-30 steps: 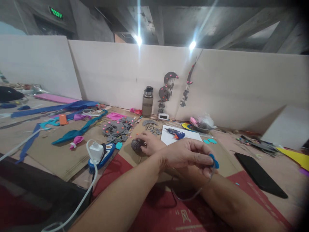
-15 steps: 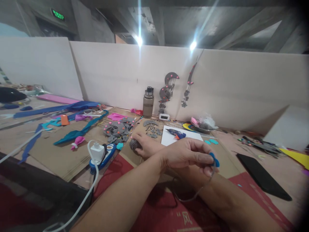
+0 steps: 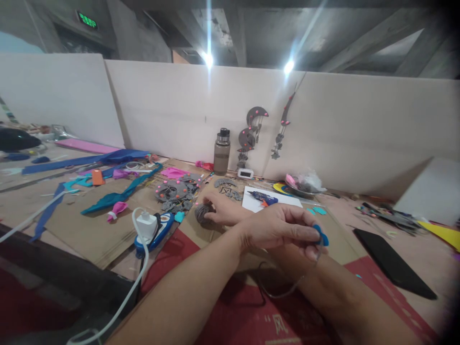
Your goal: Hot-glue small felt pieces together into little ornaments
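My forearms cross over the table, the left one on top. On the right side, my left hand point(image 3: 282, 230) pinches a small blue flat cutout point(image 3: 321, 235) between thumb and fingers. A thin grey strand point(image 3: 283, 294) hangs from the cutout and loops down over the cardboard. Further back and to the left, my right hand point(image 3: 223, 209) has its curved fingers and thumb at the right side of a ball of grey yarn point(image 3: 202, 215). A blue glue gun point(image 3: 264, 197) lies on a white sheet point(image 3: 249, 203) behind my wrists.
To the left are a blue power strip point(image 3: 163, 230) with a white plug, grey pieces with pink dots point(image 3: 172, 190) and coloured strips. A bottle point(image 3: 222, 153) stands by the white partition point(image 3: 161, 105). A black phone-like slab point(image 3: 393, 262) lies right.
My right hand has shifted slightly right, and more of the yarn ball shows. The left hand keeps its pinch on the blue cutout. The whole view has moved a little.
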Tool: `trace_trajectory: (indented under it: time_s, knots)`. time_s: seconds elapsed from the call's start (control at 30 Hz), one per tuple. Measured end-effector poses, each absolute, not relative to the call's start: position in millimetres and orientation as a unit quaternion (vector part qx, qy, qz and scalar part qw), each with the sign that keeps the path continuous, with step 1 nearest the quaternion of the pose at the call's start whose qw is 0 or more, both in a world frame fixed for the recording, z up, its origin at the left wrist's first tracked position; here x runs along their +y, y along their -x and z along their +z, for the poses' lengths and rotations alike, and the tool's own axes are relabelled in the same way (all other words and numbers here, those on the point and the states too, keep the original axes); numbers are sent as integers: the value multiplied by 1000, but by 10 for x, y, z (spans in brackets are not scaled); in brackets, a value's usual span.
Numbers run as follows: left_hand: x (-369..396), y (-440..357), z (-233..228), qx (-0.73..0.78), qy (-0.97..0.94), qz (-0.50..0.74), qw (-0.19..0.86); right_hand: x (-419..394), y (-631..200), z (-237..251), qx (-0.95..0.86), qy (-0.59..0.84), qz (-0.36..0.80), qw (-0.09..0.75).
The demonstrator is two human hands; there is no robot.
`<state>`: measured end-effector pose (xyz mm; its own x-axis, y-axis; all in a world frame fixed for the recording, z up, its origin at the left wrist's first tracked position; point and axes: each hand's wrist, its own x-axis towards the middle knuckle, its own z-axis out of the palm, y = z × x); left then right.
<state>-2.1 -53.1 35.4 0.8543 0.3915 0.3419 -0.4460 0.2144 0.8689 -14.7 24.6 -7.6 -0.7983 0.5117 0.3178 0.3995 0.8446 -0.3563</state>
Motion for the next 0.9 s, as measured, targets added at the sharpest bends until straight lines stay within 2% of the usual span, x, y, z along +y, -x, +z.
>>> trace_trajectory:
  time_s: [0.37, 0.67, 0.9]
  knots:
    - [-518, 14, 334, -20, -563, 264, 783, 293, 178, -107, -923, 294, 162, 189]
    - [-532, 20, 348, 30, -562, 242, 790, 172, 180, -219, -922, 210, 67, 319]
    - [-515, 2, 315, -22, -570, 258, 780, 73, 165, -151, -905, 287, 38, 312]
